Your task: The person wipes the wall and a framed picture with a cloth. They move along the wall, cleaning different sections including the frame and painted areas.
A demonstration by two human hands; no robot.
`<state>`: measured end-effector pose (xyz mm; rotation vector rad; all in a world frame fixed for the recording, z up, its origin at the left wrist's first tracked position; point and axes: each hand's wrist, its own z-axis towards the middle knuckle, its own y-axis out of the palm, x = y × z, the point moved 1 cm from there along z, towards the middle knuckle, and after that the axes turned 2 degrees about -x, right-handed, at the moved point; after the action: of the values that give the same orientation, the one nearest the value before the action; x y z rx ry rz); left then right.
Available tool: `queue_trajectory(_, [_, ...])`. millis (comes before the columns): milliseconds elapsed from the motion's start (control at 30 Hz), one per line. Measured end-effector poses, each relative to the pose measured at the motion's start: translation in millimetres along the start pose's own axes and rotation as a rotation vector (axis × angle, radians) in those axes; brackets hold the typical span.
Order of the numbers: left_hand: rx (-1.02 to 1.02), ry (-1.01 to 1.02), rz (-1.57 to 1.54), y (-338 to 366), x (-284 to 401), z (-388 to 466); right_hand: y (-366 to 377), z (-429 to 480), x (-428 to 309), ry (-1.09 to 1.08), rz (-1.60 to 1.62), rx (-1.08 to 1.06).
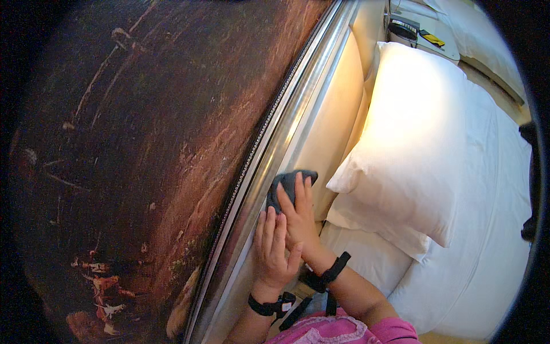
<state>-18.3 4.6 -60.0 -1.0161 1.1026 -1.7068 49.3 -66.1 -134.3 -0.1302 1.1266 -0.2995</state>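
My right hand (300,210) lies with its fingers spread over a dark grey cloth (281,182). The cloth is pressed against the cream padded headboard (318,142), beside its shiny metal-look rail (279,146). Just below it, my left hand (273,251) rests near the same rail, fingers stretched out and thumb apart, holding nothing that I can see. Its fingertips come close to the lower edge of the cloth and overlap the side of my right hand in view. Both wrists wear black straps.
A large framed painting (142,150) with a beaded edge fills the left side. White pillows (412,129) are stacked on a bed with white sheets (481,193). Beyond stands a bedside table (447,49) with a black device (404,28) and a yellow-and-black item (432,38).
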Motion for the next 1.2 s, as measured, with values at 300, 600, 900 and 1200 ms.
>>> queue_trajectory(300, [-0.077, -0.024, 0.096, 10, 3, 9, -23, 86, 40, 0.065, -0.022, 0.074])
queue_trajectory(600, [-0.022, -0.027, 0.054, 14, 6, 8, 5, 21, 35, 0.043, 0.041, 0.028])
queue_trajectory(900, [-0.052, -0.041, 0.177, 27, 6, 4, 50, -100, 24, 0.372, 0.601, -0.116])
queue_trajectory(1200, [-0.16, -0.083, 0.311, 32, 11, 6, 28, -54, 62, 0.087, 0.253, -0.068])
